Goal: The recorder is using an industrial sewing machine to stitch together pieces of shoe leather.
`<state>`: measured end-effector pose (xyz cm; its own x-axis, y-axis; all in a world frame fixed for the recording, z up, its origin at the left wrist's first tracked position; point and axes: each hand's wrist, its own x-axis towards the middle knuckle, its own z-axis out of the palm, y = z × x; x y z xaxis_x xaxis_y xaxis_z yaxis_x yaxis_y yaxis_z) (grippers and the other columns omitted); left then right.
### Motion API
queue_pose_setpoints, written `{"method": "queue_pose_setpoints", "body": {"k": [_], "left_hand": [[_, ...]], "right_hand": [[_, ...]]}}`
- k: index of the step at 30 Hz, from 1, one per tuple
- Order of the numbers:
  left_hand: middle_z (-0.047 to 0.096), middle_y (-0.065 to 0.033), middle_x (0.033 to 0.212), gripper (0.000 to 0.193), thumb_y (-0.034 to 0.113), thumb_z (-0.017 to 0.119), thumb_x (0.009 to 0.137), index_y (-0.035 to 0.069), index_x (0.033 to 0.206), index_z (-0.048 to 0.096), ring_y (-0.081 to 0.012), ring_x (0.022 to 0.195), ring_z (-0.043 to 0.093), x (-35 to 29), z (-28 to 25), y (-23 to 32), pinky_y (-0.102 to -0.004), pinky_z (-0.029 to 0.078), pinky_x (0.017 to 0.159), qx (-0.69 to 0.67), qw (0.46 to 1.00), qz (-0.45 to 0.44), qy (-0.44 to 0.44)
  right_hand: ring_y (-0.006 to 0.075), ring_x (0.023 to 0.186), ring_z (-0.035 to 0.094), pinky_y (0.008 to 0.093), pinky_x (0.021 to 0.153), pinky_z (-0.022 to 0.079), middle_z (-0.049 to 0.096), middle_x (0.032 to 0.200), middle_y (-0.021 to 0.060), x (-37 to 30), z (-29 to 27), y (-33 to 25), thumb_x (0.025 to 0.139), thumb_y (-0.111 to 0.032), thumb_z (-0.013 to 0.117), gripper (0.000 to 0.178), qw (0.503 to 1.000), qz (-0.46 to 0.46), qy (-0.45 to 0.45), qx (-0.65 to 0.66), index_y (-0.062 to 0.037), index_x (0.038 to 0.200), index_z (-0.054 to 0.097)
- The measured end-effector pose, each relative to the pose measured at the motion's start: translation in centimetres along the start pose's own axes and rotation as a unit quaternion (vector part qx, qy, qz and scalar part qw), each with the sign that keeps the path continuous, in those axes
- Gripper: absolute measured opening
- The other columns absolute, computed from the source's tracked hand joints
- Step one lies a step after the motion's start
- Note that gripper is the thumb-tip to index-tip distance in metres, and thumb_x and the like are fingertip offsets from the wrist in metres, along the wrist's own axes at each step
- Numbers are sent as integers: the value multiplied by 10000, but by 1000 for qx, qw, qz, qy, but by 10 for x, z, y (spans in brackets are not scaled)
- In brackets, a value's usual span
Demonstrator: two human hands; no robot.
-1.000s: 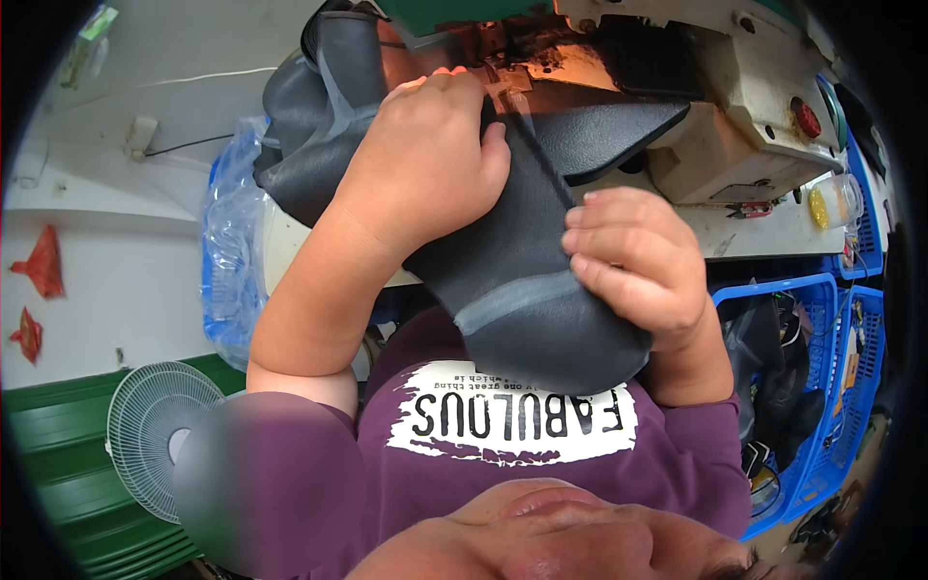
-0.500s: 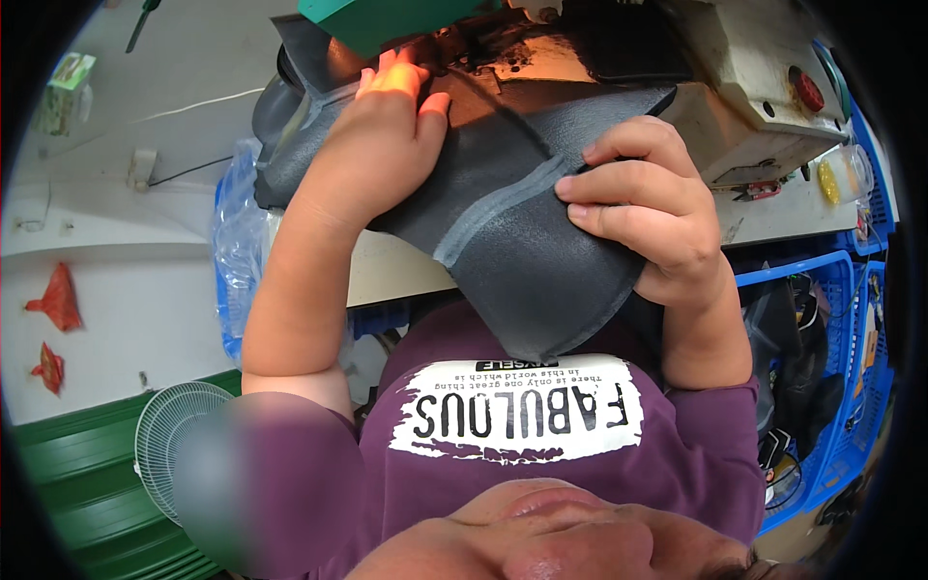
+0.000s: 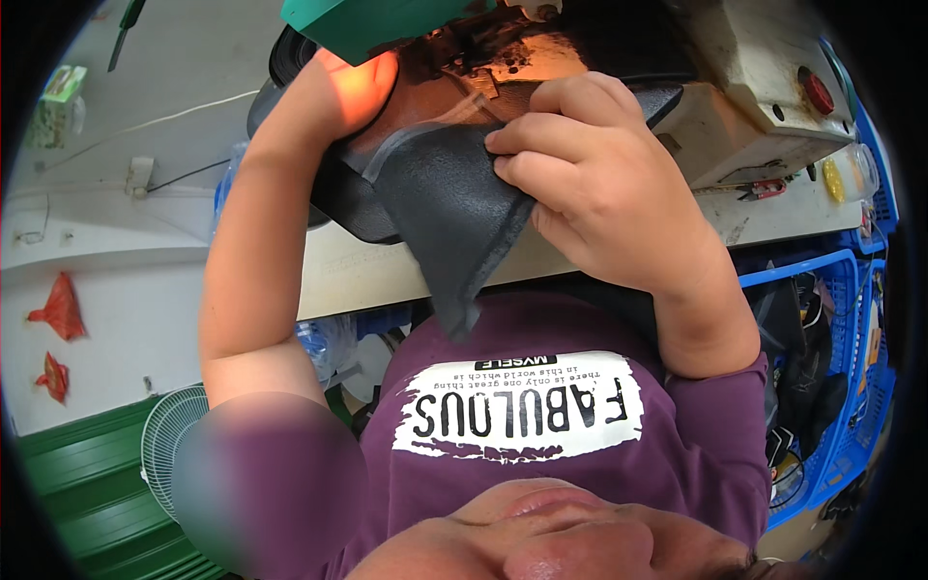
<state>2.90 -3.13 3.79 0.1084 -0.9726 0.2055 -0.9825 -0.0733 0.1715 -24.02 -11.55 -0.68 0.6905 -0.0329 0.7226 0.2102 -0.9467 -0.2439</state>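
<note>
A dark grey leather piece (image 3: pixel 445 188) with a paler strip along its seam spreads over the machine's work area, and its pointed lower end hangs past the table edge. Thumb and fingers of my right hand (image 3: pixel 594 179) pinch its right side. My left hand (image 3: pixel 353 97) lies at the leather's far left, lit orange beneath a green machine head (image 3: pixel 387 24). That head and the glare hide most of its fingers, so I cannot see whether they grip anything. Dark smears mark the lit metal surface (image 3: pixel 541 58) beyond the leather.
A pale machine housing with a red knob (image 3: pixel 815 90) stands at the right. Near it are a red-handled tool (image 3: pixel 764 189) and a clear jar (image 3: pixel 855 174). Blue baskets (image 3: pixel 831 280) with dark pieces sit at the lower right. A white wire fan guard (image 3: pixel 174 445) is at the lower left.
My left hand has moved left and farther under the green head. My right hand has moved left and away from me, drawing the leather with it; its hanging end has narrowed and shifted left.
</note>
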Motion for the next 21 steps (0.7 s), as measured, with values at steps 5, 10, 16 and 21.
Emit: {"method": "queue_pose_setpoints", "body": {"k": [5, 10, 16, 21], "left_hand": [[693, -247, 1120, 326, 223, 501, 1005, 31, 1217, 657, -411, 1078, 650, -3, -5, -6, -466, 522, 918, -13, 998, -54, -13], [693, -247, 1121, 328, 225, 496, 1004, 31, 1210, 662, -412, 1079, 649, -10, -11, -17, -468, 521, 918, -26, 993, -111, -22], [693, -246, 1123, 331, 227, 490, 1003, 32, 1202, 667, -413, 1080, 649, -14, -21, -24, -470, 520, 919, -48, 984, -171, -24], [693, -246, 1124, 333, 228, 485, 1002, 32, 1195, 672, -414, 1081, 649, -10, -34, -20, -472, 519, 919, -56, 974, -217, -30]], "right_hand": [[291, 1065, 584, 432, 969, 436, 706, 1098, 52, 13, 3, -1, 673, -150, 785, 329, 998, 51, -40, -25, -28, 972, 724], [282, 1051, 563, 422, 969, 426, 686, 1135, 34, 18, 13, -3, 783, -280, 764, 329, 990, 88, -30, -107, -58, 1024, 738], [244, 1029, 544, 401, 956, 419, 634, 1055, 28, 18, 17, -3, 793, -359, 760, 309, 987, 74, 24, -141, -117, 983, 788], [248, 1021, 540, 394, 941, 421, 606, 1012, 50, 21, 16, -6, 790, -372, 761, 321, 989, 75, 17, -129, -138, 1007, 799]]}}
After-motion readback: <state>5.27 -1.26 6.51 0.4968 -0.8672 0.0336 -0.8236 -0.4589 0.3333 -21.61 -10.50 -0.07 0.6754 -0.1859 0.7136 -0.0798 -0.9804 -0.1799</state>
